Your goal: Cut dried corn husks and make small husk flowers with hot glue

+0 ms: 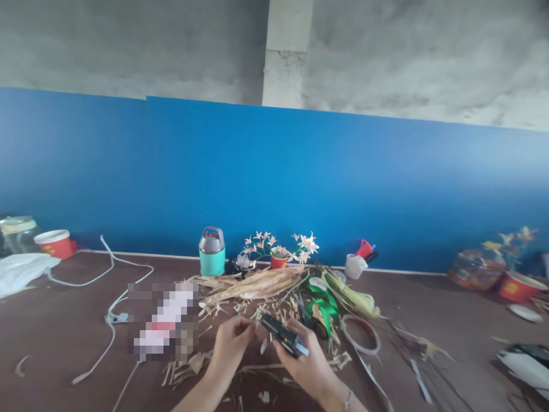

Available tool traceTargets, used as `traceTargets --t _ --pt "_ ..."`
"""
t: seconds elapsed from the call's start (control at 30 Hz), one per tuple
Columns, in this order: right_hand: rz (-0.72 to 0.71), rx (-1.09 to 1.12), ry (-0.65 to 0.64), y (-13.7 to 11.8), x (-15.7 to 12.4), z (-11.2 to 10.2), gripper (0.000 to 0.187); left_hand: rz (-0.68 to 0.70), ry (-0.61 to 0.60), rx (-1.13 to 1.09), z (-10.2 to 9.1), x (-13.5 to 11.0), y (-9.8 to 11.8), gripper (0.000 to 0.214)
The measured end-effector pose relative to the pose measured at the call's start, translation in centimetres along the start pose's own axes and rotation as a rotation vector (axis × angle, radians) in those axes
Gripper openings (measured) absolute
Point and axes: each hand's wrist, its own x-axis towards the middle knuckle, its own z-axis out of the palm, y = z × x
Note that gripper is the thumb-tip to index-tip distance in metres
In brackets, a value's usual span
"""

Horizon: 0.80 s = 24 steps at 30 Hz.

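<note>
Brown table (pixel 64 332); right hand (pixel 306 366) grips black tool (pixel 279 333) (pale-ended).

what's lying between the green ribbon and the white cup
A pale green bundle of stalks slants between the green ribbon and the white cup in the head view. Something small behind it is unclear.

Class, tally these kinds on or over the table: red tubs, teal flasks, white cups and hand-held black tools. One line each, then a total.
Red tubs (left, centre, right): 3
Teal flask: 1
White cup: 1
Black tool, in the right hand: 1
Total: 6
</note>
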Motion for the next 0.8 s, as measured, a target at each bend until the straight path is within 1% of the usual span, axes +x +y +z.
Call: traceTargets --t 0.1,0.2,0.33,0.53,0.7,0.8 --pt "0.007 0.005 -0.088 0.02 -0.23 -0.12 0.011 -0.021 -0.004 -0.01 -0.01 0.11 -0.22 0.025" --pt "0.044 0.02 -0.122 -0.08 -0.19 -0.21 0.009 -0.026 -0.01 -0.028 0.11 0.09 -0.23 0.024" --pt "0.069 0.013 -0.134 -0.19 0.01 -0.29 0.007 -0.042 -0.015 -0.042 0.22 -0.08 -0.19 0.022" --pt "0.075 0.016 -0.165 -0.32 -0.01 -0.43 0.008 -0.051 -0.004 -0.053 0.26 -0.19 0.01 0.021" --pt "0.096 0.042 -0.139 0.07 -0.17 -0.14 0.014 -0.06 0.0 -0.08 0.36 -0.32 0.34 0.023" --pt "0.096 0.054 -0.126 0.34 -0.25 0.05 0.015 -0.053 0.007 -0.085 0.39 -0.35 0.49 0.022"
